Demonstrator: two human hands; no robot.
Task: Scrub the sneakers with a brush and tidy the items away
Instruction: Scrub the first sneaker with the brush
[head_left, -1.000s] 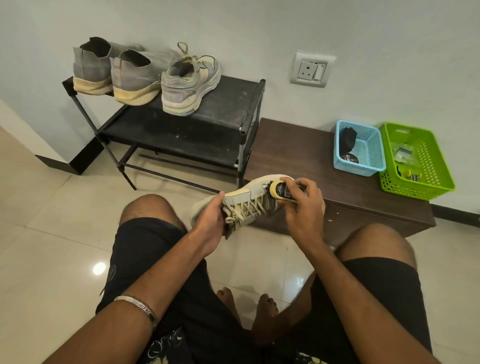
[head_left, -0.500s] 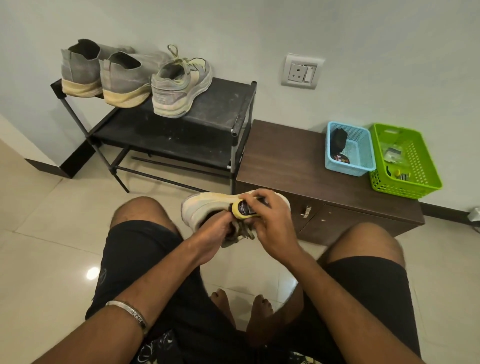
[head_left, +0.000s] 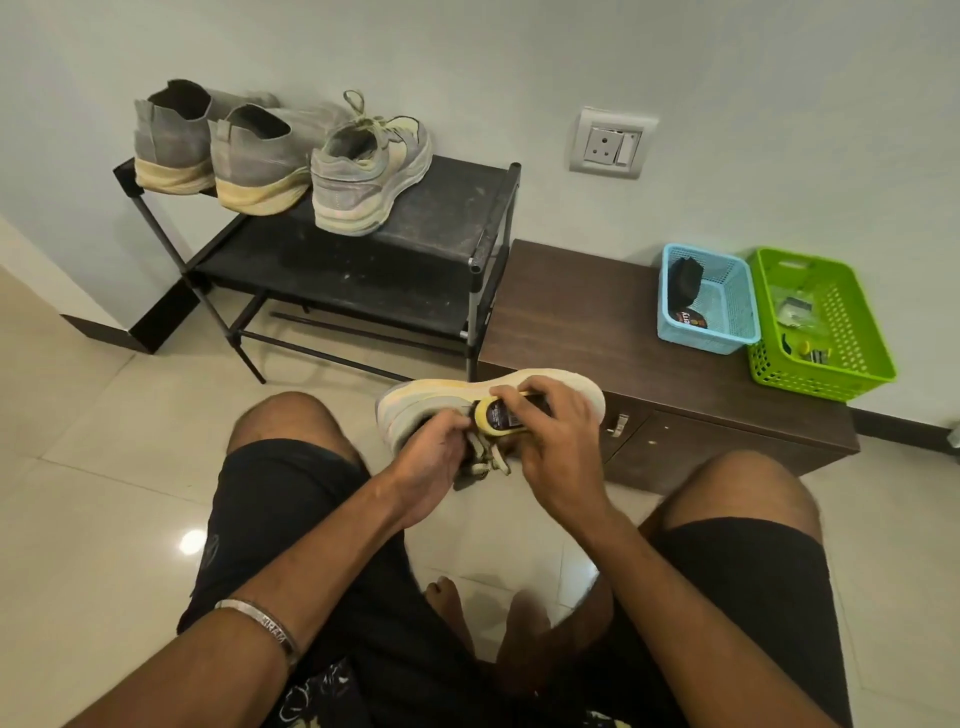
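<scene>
- A pale sneaker (head_left: 545, 387) is held in the air between the seated person's knees, tipped on its side with the sole toward the cabinet, laces (head_left: 485, 460) dangling below; this likely brings the upper within reach of the brush.
- The brush (head_left: 501, 414), a small yellow-rimmed one with a dark labelled back, is pressed against the shoe near the laces.
- The right hand (head_left: 553, 441) grips the brush, fingers curled over its top.
- The left hand (head_left: 434, 457) clutches the sneaker at its opening, steadying it (the fingertips are hidden inside the shoe).
- Three more shoes (head_left: 363, 171) wait on the black rack (head_left: 441, 249), heels outward.
- On the low brown cabinet (head_left: 571, 322) just beside the rack, a blue basket (head_left: 727, 332) and a green basket (head_left: 852, 332) touch, both holding small items, probably where the brush goes afterwards.
</scene>
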